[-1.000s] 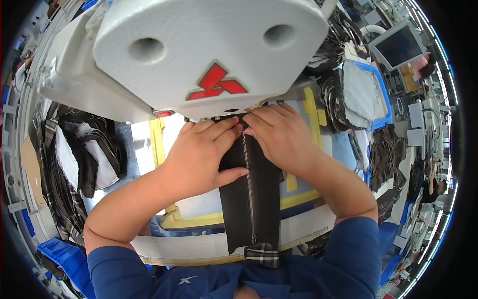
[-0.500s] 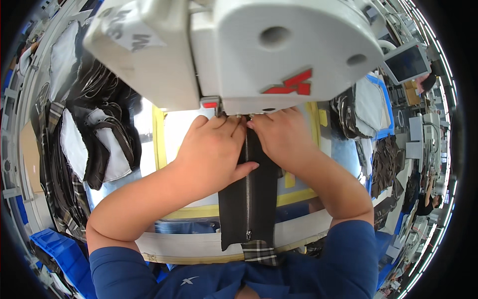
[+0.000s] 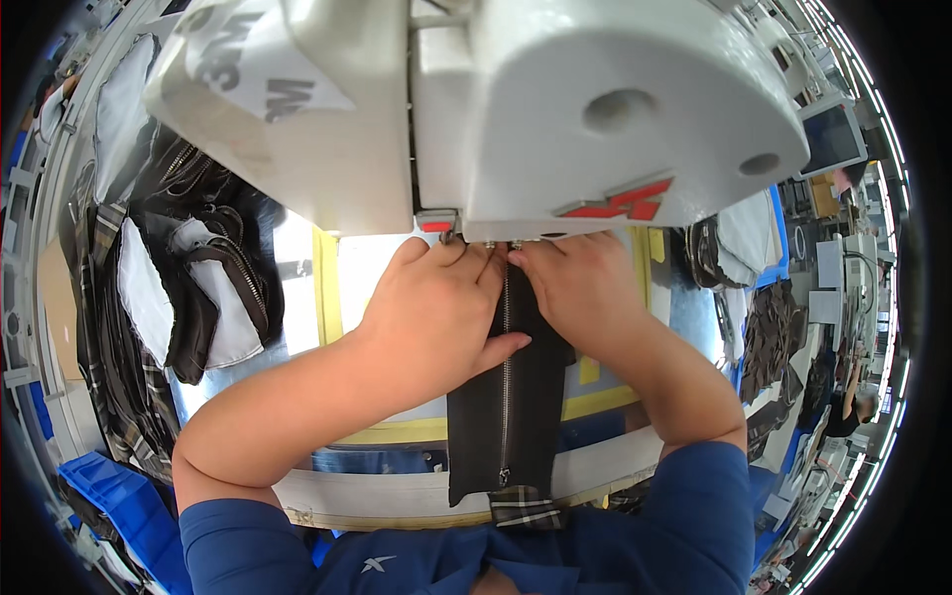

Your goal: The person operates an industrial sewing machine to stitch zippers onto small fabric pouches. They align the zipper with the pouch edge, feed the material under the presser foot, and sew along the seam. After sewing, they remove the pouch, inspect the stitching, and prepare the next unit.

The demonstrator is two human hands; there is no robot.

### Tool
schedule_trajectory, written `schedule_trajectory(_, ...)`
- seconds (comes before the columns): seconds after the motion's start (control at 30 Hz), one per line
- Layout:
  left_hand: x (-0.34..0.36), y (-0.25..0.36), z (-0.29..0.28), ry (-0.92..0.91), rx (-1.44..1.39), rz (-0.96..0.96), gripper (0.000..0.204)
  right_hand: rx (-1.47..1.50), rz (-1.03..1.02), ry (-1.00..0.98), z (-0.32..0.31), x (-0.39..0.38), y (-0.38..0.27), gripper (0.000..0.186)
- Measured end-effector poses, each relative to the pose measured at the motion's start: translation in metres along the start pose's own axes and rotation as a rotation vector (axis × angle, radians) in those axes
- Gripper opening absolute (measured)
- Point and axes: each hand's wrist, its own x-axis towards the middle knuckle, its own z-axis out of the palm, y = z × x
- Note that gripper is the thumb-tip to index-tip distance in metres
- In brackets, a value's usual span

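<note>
A dark strip of fabric (image 3: 476,416) with a long metal zipper runs toward me from under a white sewing machine (image 3: 635,79) with red emblem pieces. My left hand (image 3: 431,307) grips it at the left, fingers bent near the presser foot and thumb across the zipper. My right hand (image 3: 585,288) is closed on it at the right, thumb by the zipper top; its other fingertips are partly hidden under the machine head. Plaid cloth (image 3: 521,506) shows at the strip's near end. Yellow tape (image 3: 327,273) borders the white work plate.
Piles of dark zippered and plaid pieces with white lining (image 3: 139,288) lie at left, above a blue crate (image 3: 114,506). More pieces (image 3: 744,233) sit by a blue tray at right, with dark scraps (image 3: 764,342). A monitor (image 3: 823,139) and another person (image 3: 848,407) are farther right.
The view has shifted, so the machine head sits further right and shows more of its left housing. My hands stay on the zippered strip, appearing slightly right and lower.
</note>
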Motion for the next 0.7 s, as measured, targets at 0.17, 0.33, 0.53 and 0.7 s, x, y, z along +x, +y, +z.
schedule_trajectory(0.17,-0.002,0.002,-0.009,-0.083,0.029,-0.047,0.078,0.018,-0.014,-0.041,0.004,0.004,-0.005,0.015)
schedule_trajectory(0.33,-0.003,0.000,0.001,0.036,-0.010,0.009,0.071,0.018,-0.029,-0.039,0.000,0.000,-0.001,0.020)
schedule_trajectory(0.53,-0.005,0.004,0.012,0.059,0.021,0.023,0.080,-0.019,-0.131,-0.007,-0.009,-0.010,-0.007,0.043)
schedule_trajectory(0.7,-0.008,0.008,0.014,0.005,0.051,0.014,0.095,-0.069,-0.162,-0.033,-0.008,-0.016,-0.010,0.057)
